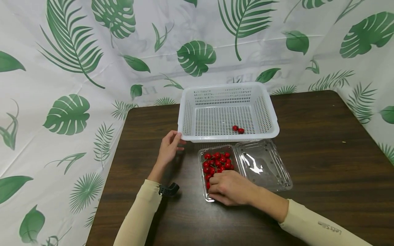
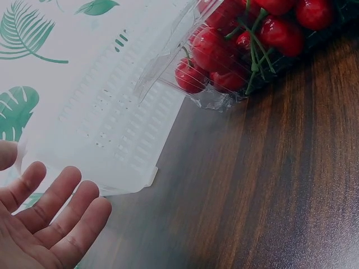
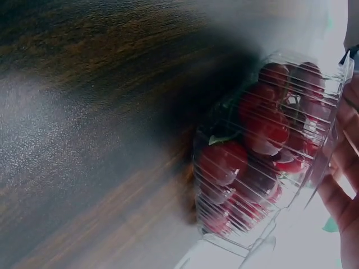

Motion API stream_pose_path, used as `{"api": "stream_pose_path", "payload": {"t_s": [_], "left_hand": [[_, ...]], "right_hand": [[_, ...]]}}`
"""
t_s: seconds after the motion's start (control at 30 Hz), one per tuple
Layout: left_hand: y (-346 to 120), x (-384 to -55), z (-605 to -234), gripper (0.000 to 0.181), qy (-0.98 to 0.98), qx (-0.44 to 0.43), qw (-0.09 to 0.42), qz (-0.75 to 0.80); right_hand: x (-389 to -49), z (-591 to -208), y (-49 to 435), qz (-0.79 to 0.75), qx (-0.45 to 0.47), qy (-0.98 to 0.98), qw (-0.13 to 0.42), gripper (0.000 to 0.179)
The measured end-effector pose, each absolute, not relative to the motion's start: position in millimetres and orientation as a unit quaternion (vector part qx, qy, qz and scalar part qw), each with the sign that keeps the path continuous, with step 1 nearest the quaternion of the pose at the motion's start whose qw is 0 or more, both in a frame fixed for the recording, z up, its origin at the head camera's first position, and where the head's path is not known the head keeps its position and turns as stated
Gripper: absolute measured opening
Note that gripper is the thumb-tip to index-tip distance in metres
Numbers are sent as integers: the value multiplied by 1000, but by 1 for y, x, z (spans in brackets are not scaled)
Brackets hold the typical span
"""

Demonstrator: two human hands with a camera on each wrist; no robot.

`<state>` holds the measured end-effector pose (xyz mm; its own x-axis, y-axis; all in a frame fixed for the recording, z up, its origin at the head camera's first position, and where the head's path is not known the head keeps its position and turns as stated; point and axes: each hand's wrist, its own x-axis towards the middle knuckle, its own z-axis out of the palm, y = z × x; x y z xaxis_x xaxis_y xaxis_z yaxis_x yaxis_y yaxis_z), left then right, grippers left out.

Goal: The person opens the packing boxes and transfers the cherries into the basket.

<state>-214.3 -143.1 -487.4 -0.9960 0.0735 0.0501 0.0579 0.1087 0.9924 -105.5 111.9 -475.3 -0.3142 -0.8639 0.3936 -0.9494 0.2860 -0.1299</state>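
A white perforated plastic basket [image 1: 227, 138] stands at the back, with two cherries [image 1: 238, 129] inside. At its front left corner my left hand [image 1: 168, 147] holds the rim between thumb and index finger; the other fingers [image 2: 84, 224] extend outside the basket. In front of it, a clear plastic clamshell box [image 1: 201, 191] full of red cherries [image 1: 217, 160] with green stems lies with its lid [image 1: 261, 167] folded open to the right. My right hand [image 1: 232, 187] reaches over the box's near end with bent fingers among the cherries. Its fingertips are hidden, so a grasp cannot be confirmed.
The dark wooden table [image 1: 326, 153] spreads to both sides of the box and basket. Behind it and along the left hangs a white cloth [image 1: 160, 75] with green leaf prints. A black strap [image 1: 168, 189] sits on the left wrist.
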Motion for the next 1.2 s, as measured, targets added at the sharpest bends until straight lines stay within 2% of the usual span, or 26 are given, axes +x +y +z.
{"api": "stream_pose_path", "payload": {"t_s": [0.17,0.33,0.77,1.0,1.2], "left_hand": [[-141,-210,-475,29,734,44,22,678],[-139,-201,-457,28,731,45,30,680],[-140,-200,-455,29,728,46,37,683],[-140,-203,-459,30,731,44,37,680],[-144,-213,-481,32,731,42,28,681]], "right_hand": [[-106,-476,110,171,565,-796,134,15],[-107,-475,111,176,546,-808,132,11],[-121,-444,124,287,506,-801,139,2],[-142,-418,141,347,451,-795,211,5],[-168,-403,165,368,341,-827,254,6]]}}
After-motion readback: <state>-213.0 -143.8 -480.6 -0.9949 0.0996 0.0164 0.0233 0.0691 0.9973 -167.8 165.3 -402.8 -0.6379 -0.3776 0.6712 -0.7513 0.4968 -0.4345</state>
